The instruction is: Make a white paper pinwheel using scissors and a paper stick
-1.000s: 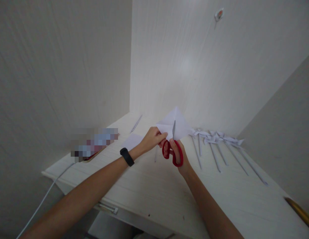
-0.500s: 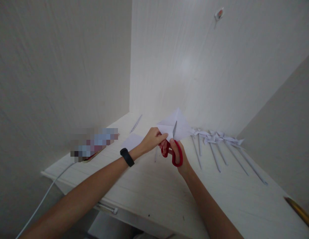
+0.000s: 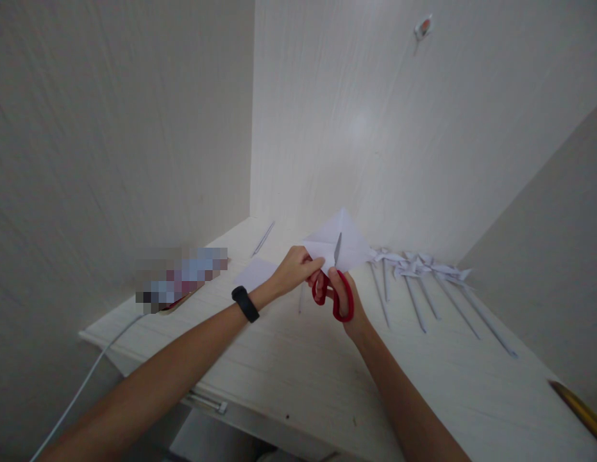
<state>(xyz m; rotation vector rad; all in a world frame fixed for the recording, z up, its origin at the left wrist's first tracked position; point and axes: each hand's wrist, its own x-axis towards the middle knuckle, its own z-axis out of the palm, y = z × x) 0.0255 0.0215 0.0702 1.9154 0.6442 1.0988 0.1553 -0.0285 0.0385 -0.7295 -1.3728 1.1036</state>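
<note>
My left hand [image 3: 297,271], with a black band on its wrist, pinches the left corner of a white paper square [image 3: 352,240]. The paper is held up cornerwise and shows crease lines. In my right hand [image 3: 351,301] are red-handled scissors [image 3: 344,314], thumb and fingers through the loops. A blade lies along the paper, running from its lower edge towards the middle. The rest of the blades is hidden by the paper and my fingers.
Several paper pinwheels [image 3: 413,264] on thin sticks lie on the right of the white table [image 3: 260,378]. Left are a paper sheet [image 3: 254,273], thin sticks [image 3: 263,237] and a blurred-out device [image 3: 187,279] with a white cable [image 3: 93,366]. Walls stand close behind and beside.
Hardly anything differs. The scissor handles have shifted very slightly, and the paper's top corner sits a touch to the left.
</note>
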